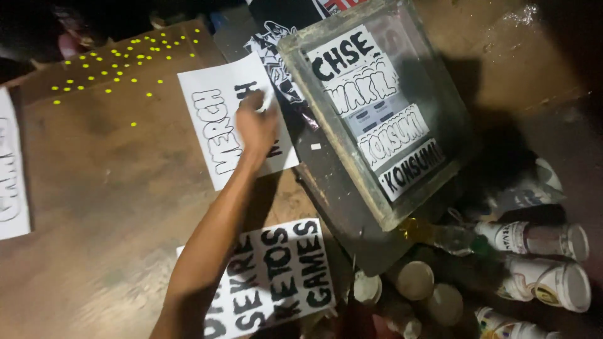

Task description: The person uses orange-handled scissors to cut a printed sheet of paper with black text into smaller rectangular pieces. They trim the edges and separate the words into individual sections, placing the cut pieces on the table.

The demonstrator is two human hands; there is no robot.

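Observation:
My left hand (254, 125) reaches forward over a white paper sheet (204, 103) printed with fat black outlined letters, which lies on a brown wooden table (107, 188). Its fingers are curled around a small white piece (268, 100) at the sheet's right edge; blur hides what the piece is. My forearm runs from the bottom of the view up to the sheet. Just right of the hand, a screen-printing frame (352, 169) with a grey-green rim rests tilted, its mesh showing white lettered patches. My right hand is out of view.
A second lettered sheet (295, 270) lies near the bottom under my forearm, and a third (9, 182) at the left edge. Small yellow dots (119, 59) speckle the table's far left. Several paint jars (546, 282) and round lids (414, 279) crowd the lower right.

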